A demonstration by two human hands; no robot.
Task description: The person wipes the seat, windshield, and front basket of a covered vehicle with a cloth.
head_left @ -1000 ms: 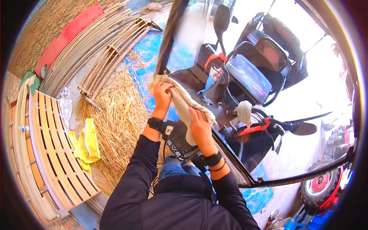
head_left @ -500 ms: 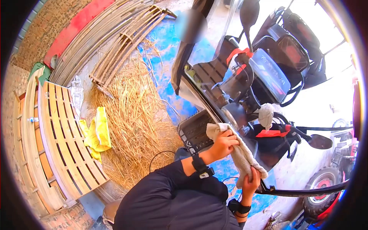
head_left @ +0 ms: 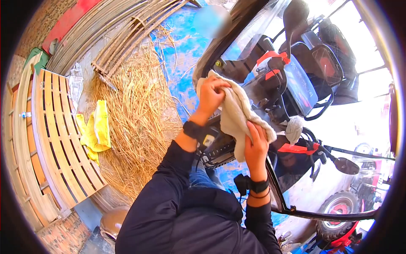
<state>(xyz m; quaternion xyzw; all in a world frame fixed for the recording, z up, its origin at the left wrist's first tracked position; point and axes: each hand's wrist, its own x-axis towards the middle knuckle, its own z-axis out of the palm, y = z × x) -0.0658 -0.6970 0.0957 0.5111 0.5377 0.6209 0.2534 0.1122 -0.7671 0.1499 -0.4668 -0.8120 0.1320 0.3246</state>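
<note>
A beige cloth is spread over the clear windshield of a vehicle with handlebars. My left hand grips the cloth's upper left end, its fingers curled into the fabric by the dark frame. Lower down and to the right, my right hand holds the other end, fingers pressed against the cloth. Part of the cloth hangs loose between the two hands. Behind the windshield are a knitted glove-like cover and red ribbon strips on the handlebar. The cloth hides some of the pane.
Loose straw covers the floor at left, beside a wooden slatted pallet with a yellow bag at its edge. A rusty metal rack lies at the back. A mirror juts out at right, near a large tyre.
Both hands have moved up and left along the windshield with the cloth. My left hand is now near the upper left frame, and the cloth is spread wider.
</note>
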